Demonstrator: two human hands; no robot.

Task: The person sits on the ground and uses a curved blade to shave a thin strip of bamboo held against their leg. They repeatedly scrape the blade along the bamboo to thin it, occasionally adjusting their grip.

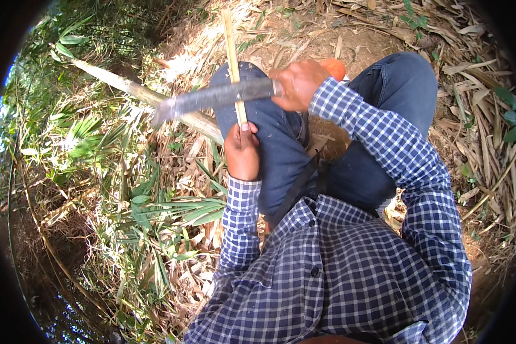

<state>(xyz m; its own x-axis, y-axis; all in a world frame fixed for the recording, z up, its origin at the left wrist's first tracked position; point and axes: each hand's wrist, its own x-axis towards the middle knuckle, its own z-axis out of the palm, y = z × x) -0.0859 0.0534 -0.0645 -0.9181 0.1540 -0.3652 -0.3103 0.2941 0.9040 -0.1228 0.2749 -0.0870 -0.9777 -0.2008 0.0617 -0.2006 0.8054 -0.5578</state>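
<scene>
My left hand point(243, 150) is closed round the lower end of a pale, narrow bamboo strip point(231, 49), its thumb pressed along the strip. The strip points away from me over my left thigh. In my right hand point(300, 85) is the handle of a machete point(218, 96), the fingers wrapped round it. Its broad dark blade lies crosswise over the strip, above my left hand, and reaches out to the left. The blade's far end is smeared by motion. Whether the edge bites into the strip I cannot tell.
A long bamboo pole point(137, 90) slants from the upper left to beside my left knee. Something orange point(333, 69) shows behind my right hand, partly hidden. Dry leaves point(481, 132) cover the ground at right, and green plants point(89, 137) grow at left.
</scene>
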